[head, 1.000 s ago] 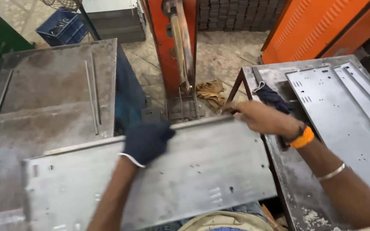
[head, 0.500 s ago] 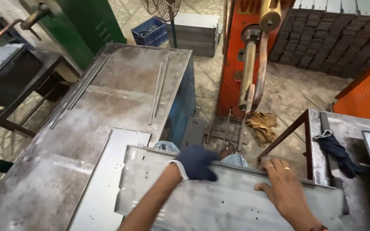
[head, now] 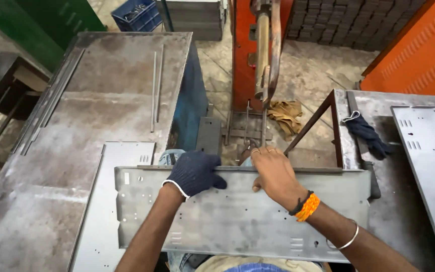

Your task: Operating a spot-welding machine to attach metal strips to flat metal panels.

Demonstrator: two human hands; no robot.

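1. Both hands grip the far folded edge of the flat grey sheet-metal panel with punched holes (head: 237,216): the left hand (head: 195,173), in a dark blue knit glove, and the bare right hand (head: 274,174) are each closed over that edge.
2. The panel spans the gap between the left grey steel tabletop (head: 76,126) and the right tabletop (head: 358,108), overlapping another flat panel (head: 104,201).
3. Half a second ago the right hand lay farther right and lower; it now sits just beside the left.
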